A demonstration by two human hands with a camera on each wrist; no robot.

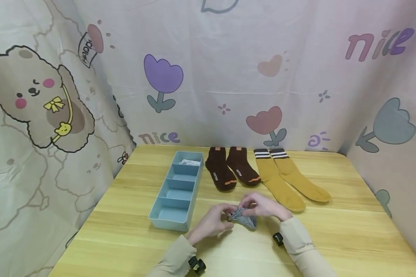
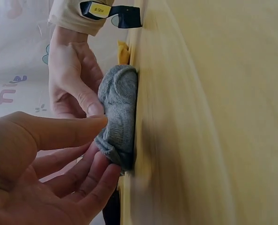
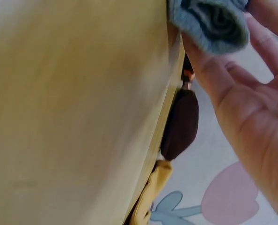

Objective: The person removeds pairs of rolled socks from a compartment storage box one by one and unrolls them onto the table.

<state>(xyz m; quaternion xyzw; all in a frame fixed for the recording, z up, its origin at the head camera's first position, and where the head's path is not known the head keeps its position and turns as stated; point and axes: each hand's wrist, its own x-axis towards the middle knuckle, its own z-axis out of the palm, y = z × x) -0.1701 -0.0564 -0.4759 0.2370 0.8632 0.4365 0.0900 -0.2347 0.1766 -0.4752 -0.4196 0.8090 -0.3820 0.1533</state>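
Observation:
A bundle of grey socks, rolled and folded over, lies on the table in front of me. My left hand pinches its left edge between thumb and fingers, as the left wrist view shows on the grey cloth. From the other side my right hand grips the upper part, its thumb resting on the fabric. In the right wrist view the rolled end shows its spiralled layers; part of the right hand's grip is cut off there.
A blue four-section box stands left of the hands, something white in its far section. Behind the hands lie two brown socks, with two mustard socks with striped cuffs to their right. A printed curtain hangs behind the table.

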